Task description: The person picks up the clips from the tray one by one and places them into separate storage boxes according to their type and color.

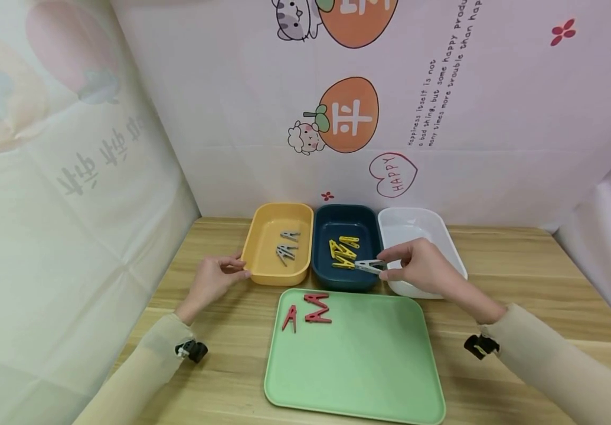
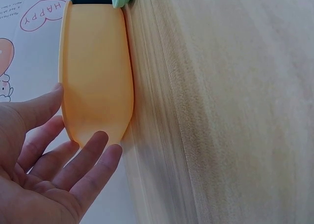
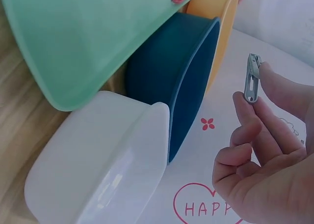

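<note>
My right hand (image 1: pixel 424 268) pinches a grey clothespin (image 1: pixel 371 266) between thumb and fingers, above the right part of the dark blue bin (image 1: pixel 345 283). In the right wrist view the same clothespin (image 3: pixel 252 79) sits at the fingertips. Several yellow clothespins (image 1: pixel 343 254) lie inside the blue bin. At the left, my left hand (image 1: pixel 215 280) touches the near left side of the yellow-orange bin (image 1: pixel 278 277), its fingers loosely bent against the wall. Grey clothespins (image 1: pixel 287 252) lie in that bin. Red clothespins (image 1: pixel 317 307) rest on the green tray (image 1: pixel 358 360), near its far left corner.
A white bin (image 1: pixel 408 219) stands right of the blue one, partly behind my right hand. All the bins stand side by side on the wooden table (image 1: pixel 523 277) against a printed cloth backdrop (image 1: pixel 241 118). The tray lies in front of them.
</note>
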`<state>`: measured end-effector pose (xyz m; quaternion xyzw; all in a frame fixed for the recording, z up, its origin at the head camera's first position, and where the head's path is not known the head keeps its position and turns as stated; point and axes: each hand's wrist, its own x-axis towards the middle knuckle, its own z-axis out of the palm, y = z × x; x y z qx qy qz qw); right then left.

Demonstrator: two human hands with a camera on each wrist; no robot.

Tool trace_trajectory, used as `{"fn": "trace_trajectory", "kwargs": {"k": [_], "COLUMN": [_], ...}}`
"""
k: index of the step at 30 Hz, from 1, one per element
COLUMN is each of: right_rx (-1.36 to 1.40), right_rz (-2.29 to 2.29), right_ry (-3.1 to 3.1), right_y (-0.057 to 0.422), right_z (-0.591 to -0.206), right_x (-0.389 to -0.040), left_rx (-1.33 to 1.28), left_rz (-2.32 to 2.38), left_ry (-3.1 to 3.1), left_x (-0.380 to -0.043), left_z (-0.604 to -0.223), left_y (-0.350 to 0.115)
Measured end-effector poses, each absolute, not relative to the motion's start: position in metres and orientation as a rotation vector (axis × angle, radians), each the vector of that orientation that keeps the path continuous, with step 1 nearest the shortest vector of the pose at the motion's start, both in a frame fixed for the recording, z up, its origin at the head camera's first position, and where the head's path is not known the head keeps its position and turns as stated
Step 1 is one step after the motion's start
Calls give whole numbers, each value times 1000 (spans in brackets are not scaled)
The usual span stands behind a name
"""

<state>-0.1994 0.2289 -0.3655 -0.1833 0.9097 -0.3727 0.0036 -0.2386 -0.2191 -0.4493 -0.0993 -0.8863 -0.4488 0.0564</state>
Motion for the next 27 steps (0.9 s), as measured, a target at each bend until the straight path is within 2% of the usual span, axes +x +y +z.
{"fn": "trace_trajectory", "kwargs": {"k": [12, 27], "right_rx": [-502, -496], "right_rz": [-1135, -1140], "right_ry": [2847, 2786], "right_y": [219, 173], "right_z": [-362, -358], "right_x": [-232, -263], "left_rx": [-305, -289], "left_rz": [-1377, -1400], "left_ry": [-2676, -2671], "left_x": [-243, -241], "left_z": [-450, -454], "left_y": [-221, -221]}}
